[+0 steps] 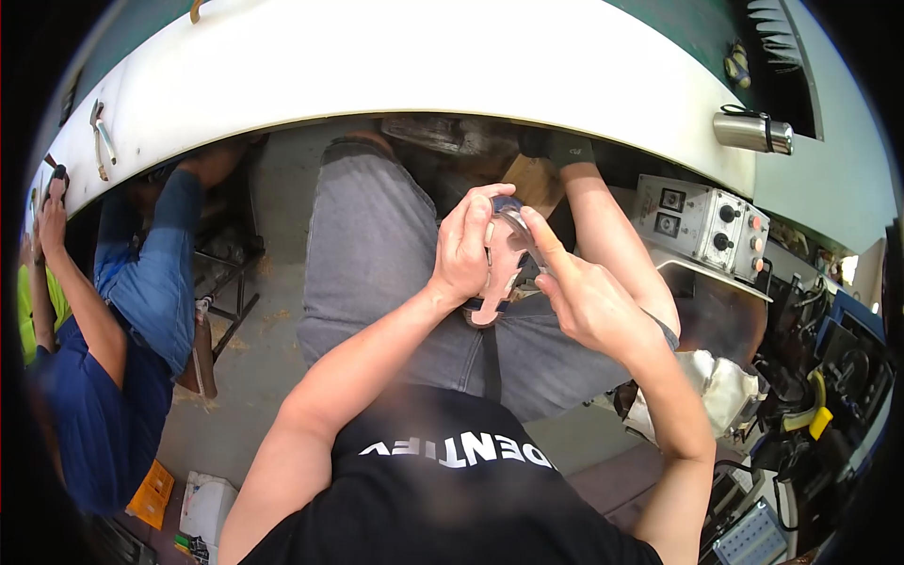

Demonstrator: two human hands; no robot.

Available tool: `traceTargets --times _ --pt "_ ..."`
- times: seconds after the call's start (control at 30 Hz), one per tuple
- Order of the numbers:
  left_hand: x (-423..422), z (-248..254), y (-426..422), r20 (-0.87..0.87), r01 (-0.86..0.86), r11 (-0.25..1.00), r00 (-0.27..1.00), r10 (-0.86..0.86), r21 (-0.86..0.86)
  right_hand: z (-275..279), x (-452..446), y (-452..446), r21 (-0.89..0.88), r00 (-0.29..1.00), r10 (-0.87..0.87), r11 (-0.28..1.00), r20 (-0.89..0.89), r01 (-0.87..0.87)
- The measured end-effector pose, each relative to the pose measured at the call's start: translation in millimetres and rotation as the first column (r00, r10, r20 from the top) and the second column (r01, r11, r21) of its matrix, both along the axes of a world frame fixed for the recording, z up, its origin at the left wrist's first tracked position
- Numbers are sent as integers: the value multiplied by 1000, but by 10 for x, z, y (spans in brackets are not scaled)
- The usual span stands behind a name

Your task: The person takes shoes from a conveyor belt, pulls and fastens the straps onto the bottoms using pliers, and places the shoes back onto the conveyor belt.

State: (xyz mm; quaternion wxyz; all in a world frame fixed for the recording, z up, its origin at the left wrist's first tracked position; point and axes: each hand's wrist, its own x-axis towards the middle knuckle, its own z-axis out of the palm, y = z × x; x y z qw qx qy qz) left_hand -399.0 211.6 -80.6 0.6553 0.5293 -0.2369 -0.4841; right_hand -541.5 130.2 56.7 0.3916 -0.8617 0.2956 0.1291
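A shoe (504,259) is above the seated person's lap, between the thighs and on the near side of the white table (424,66); its pinkish inner face and dark curved edge are visible. The left hand (461,247) is cupped along its left side, fingers bent close around the edge. The right hand (589,297) is set against the opposite side, index finger laid along the rim and the remaining fingers curled in; both hands are holding the shoe. Containers inspected: a steel bottle (750,131) with a black strap is at the right part of the table; its body is opaque, so its contents cannot be told, nor whether it stands or lies. At lower left, an orange crate (151,494) is near a white box (204,508); small green and yellow items (193,546) show at the box's lower edge, but whether they lie inside cannot be determined. The contents of the crate are too obscured to state. To the right of the person's leg is a metal control box (702,221) with black knobs and orange buttons on its face. Pliers (102,139) lie on the table's left end, near a co-worker's hand (52,217), which grips a small object too unclear to identify.
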Motion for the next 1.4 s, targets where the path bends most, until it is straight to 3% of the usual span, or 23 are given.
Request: traceTargets --times 0.1,0.17,0.2,0.33,0.63,0.7,0.73,0.8,0.83,0.9,0.93,1.03,1.1,1.13,1.2,1.3,1.37,1.4 --pt "41 8 -18 21 5 1000 1000 -4 -27 129 93 -29 -38 985 82 995 -149 -89" --pt "72 -8 -39 -150 87 996 985 -82 23 151 126 -49 -54 980 103 992 -173 -114" --pt "76 -29 -56 -154 83 996 985 -79 21 158 132 -55 -62 972 125 988 -201 -140" --pt "71 -49 -103 -167 111 994 980 -105 25 84 92 -54 -111 979 131 982 -158 -150" --pt "99 12 -100 -44 55 998 998 -53 33 90 88 89 207 972 -237 950 -4 233" --pt "109 38 -88 -8 38 999 999 -37 24 139 148 69 297 947 -265 903 -181 310" --pt "111 55 -82 -31 42 998 999 -41 37 91 122 82 299 949 -261 904 -179 306" --pt "99 53 -71 -56 49 997 997 -46 51 -21 39 129 69 979 -164 985 119 157" --pt "84 30 -70 -46 39 999 998 -37 37 -22 25 135 70 979 -167 985 117 159" --pt "53 4 -75 -38 45 999 998 -44 25 23 43 167 -88 995 -49 995 -81 42" --pt "46 0 -84 -58 31 999 998 -28 43 74 109 148 -85 980 -13 996 -199 -4" --pt "64 -21 -142 -72 10 998 997 -5 58 85 217 51 -87 960 39 994 -276 -65" --pt "85 -27 -126 -37 0 998 999 2 59 61 179 9 -84 974 48 994 -222 -68" --pt "77 -37 -121 -119 21 998 993 -14 61 59 153 -20 -77 983 55 995 -174 -69" --pt "49 -45 -148 -15 -14 999 1000 15 48 126 149 -48 -21 979 -10 1000 -205 6" --pt "77 -39 -128 -26 3 999 1000 -2 43 264 94 -79 250 957 -111 951 -269 180" --pt "105 29 -125 -45 35 998 998 -33 56 418 86 -117 285 949 -129 934 -288 214" --pt "120 59 -115 -39 65 996 997 -63 64 511 108 -134 228 960 -199 943 -196 242"
